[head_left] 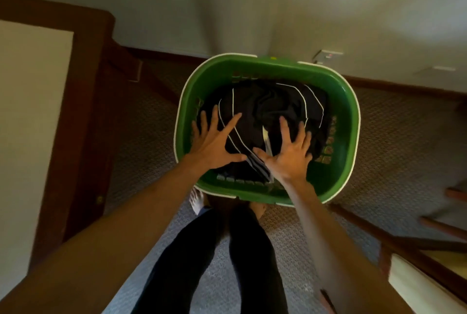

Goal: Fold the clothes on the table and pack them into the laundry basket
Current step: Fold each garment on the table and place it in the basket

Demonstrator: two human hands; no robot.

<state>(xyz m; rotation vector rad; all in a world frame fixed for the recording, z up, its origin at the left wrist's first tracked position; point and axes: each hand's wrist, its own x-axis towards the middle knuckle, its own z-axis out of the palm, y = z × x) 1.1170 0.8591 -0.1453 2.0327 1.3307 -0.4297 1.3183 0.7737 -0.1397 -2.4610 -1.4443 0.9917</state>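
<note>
A green laundry basket (346,121) with a white rim stands on the carpet right in front of me. Dark clothes (267,106) with thin white stripes lie folded inside it. My left hand (214,142) is spread flat, fingers apart, over the left side of the clothes. My right hand (290,154) is spread the same way over the near right part of the pile. Neither hand grips anything; whether the palms touch the fabric is unclear.
A dark wooden door frame (83,111) runs along the left. Wooden furniture legs (429,227) and a table corner (417,278) stand at the right. My legs (214,250) are just behind the basket. A wall socket (326,56) sits on the far wall.
</note>
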